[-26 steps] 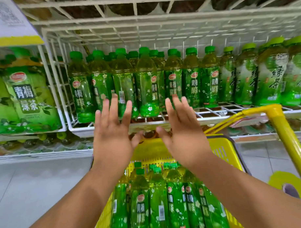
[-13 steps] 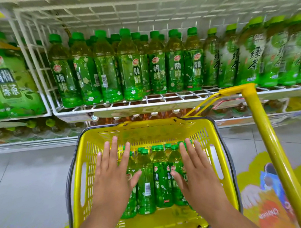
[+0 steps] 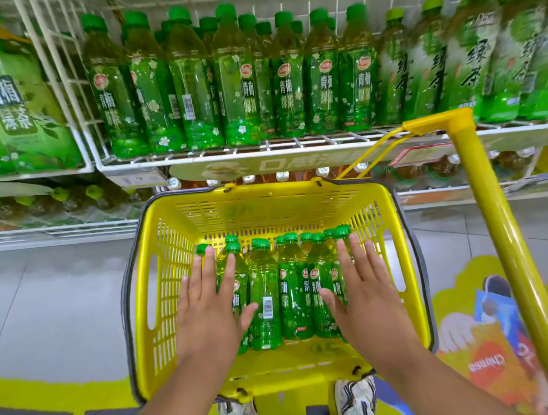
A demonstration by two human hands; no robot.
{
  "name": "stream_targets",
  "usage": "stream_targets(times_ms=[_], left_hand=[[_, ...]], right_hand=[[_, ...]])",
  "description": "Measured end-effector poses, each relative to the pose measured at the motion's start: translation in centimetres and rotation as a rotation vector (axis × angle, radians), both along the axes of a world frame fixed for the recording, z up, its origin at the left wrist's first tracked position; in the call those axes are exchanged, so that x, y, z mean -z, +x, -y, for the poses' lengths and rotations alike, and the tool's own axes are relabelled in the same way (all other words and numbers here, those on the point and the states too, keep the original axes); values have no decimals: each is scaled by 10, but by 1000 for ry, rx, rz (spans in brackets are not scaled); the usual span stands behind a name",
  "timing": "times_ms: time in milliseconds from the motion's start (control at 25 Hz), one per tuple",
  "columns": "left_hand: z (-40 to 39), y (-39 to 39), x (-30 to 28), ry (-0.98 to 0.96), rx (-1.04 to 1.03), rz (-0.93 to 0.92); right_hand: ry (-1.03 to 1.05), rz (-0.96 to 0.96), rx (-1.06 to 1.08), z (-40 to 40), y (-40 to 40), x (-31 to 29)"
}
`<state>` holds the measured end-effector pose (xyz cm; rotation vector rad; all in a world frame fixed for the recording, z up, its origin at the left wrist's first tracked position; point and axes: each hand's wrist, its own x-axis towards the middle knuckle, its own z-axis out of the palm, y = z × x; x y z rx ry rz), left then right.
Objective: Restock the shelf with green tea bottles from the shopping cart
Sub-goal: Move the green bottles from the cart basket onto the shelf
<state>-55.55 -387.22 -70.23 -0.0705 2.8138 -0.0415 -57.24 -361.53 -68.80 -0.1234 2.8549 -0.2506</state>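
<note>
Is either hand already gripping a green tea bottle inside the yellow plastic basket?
No, the left hand and right hand are spread flat and open over the green tea bottles in the yellow plastic basket.

We count two hands, the left hand (image 3: 208,306) and the right hand (image 3: 367,300), both spread flat with nothing in them, above the one yellow shopping cart (image 3: 163,273); inside the cart we make out about ten green caps on the green tea bottles (image 3: 265,300), some hidden under the hands; above the cart, the wire shelf (image 3: 264,151) carries seven front-row bottles (image 3: 321,81) of the same label, with more caps behind that we cannot count; below the cart, two shoes (image 3: 355,397).
</note>
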Motion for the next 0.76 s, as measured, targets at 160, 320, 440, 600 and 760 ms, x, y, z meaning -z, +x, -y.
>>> stream_targets(times_ms=[160, 320, 440, 600, 760], left_hand=[[-2, 13, 14, 150, -86, 27], [-7, 17, 24, 300, -295, 90], [-13, 7, 30, 296, -450, 125], [-12, -11, 32, 336, -584, 205], [-8, -12, 25, 401, -666, 176]], right_hand=[[-91, 137, 127, -7, 6, 16], [-221, 287, 319, -8, 6, 22], [-263, 326, 470, -8, -2, 23], [-318, 398, 637, -15, -14, 24], [-393, 351, 641, -15, -13, 17]])
